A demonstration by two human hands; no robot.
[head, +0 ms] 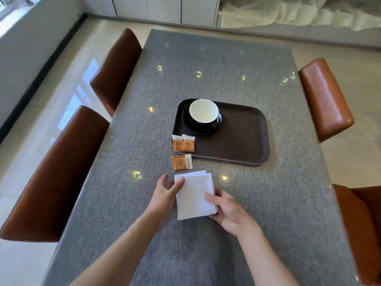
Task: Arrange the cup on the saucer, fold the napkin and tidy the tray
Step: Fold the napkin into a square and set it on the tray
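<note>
1. At the far left we see two brown leather chairs [61, 172] drawn up to the long side of the grey table [237, 79].
2. Our left hand [165, 193] meets the left edge of the white napkin [193, 195], thumb on top near its far left corner and fingers curled loosely at the edge; whether they actually pinch the cloth, we cannot tell.
3. The napkin is folded into a rough square and sits over the table in front of us, just short of the tray.
4. One orange sachet [181, 162] lies on the table between the napkin and the tray; two more sachets [184, 143] overlap on the tray's near left corner.
5. The dark brown tray [243, 137] holds a black saucer [190, 125] in its far left corner, and the cup [204, 111], white inside, stands upright on that saucer.
6. Our right hand [228, 211] pinches the napkin's right edge, thumb on top and fingers beneath.
7. Two more brown chairs [325, 98] stand at the right.
</note>
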